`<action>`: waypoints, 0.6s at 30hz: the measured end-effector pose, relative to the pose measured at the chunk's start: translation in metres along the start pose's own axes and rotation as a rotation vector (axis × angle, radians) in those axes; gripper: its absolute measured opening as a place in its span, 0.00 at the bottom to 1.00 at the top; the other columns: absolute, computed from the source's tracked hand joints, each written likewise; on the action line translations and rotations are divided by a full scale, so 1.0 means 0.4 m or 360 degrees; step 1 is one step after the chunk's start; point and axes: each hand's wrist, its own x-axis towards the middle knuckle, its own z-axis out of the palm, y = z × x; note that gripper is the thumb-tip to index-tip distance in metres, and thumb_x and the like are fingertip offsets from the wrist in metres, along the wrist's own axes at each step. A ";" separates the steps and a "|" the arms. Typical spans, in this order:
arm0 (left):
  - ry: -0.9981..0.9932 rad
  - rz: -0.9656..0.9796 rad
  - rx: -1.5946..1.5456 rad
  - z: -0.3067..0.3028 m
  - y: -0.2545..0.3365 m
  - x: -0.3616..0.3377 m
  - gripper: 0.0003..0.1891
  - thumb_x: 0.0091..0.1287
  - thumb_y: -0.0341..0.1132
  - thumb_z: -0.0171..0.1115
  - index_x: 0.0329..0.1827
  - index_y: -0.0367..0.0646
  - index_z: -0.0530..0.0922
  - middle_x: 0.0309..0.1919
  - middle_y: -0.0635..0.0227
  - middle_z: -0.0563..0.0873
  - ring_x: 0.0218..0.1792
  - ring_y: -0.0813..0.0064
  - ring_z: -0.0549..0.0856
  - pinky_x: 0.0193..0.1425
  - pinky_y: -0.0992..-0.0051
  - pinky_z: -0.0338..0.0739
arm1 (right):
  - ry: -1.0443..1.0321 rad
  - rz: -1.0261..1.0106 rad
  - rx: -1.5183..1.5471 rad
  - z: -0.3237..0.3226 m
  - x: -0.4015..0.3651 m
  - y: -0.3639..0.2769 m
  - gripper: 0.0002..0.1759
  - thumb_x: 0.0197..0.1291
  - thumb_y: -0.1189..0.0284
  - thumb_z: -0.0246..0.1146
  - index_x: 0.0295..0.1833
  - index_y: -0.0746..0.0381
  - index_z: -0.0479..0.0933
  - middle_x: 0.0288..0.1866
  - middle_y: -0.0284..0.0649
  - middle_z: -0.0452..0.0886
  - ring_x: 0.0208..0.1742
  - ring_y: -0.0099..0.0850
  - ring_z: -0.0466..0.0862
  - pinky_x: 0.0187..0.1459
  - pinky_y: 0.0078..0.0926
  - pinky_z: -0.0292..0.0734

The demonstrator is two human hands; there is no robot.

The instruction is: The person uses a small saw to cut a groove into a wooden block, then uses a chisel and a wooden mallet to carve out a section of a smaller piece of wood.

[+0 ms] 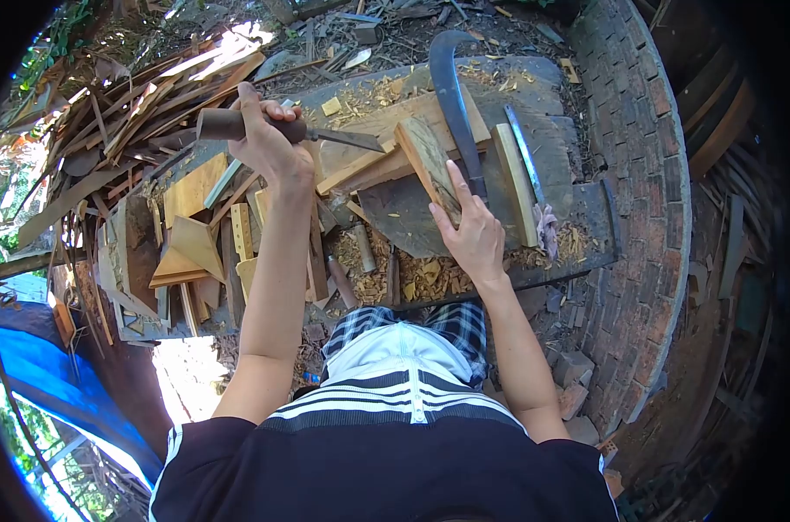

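Observation:
My left hand is closed around the thick wooden handle of a knife, held above the bench. Its narrow blade points right, with the tip near the far end of a wooden block. My right hand grips the block's near end, thumb on the left side and index finger along the right. The block lies tilted over a flat board. Just right of it, a large sickle-like curved blade runs away from me, its near end partly hidden by my right hand.
A pale wooden strip, a metal bar and a crumpled cloth lie at the right of the workbench. Wood offcuts and wooden tool handles sit nearer me. A brick wall curves along the right.

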 end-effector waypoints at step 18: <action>-0.0066 -0.0023 0.0000 0.003 -0.015 -0.001 0.11 0.71 0.38 0.64 0.38 0.43 0.71 0.17 0.74 0.72 0.19 0.82 0.74 0.30 0.74 0.76 | 0.0010 -0.0013 -0.0044 0.001 -0.001 0.001 0.40 0.61 0.55 0.65 0.77 0.36 0.58 0.30 0.46 0.79 0.31 0.52 0.85 0.34 0.49 0.82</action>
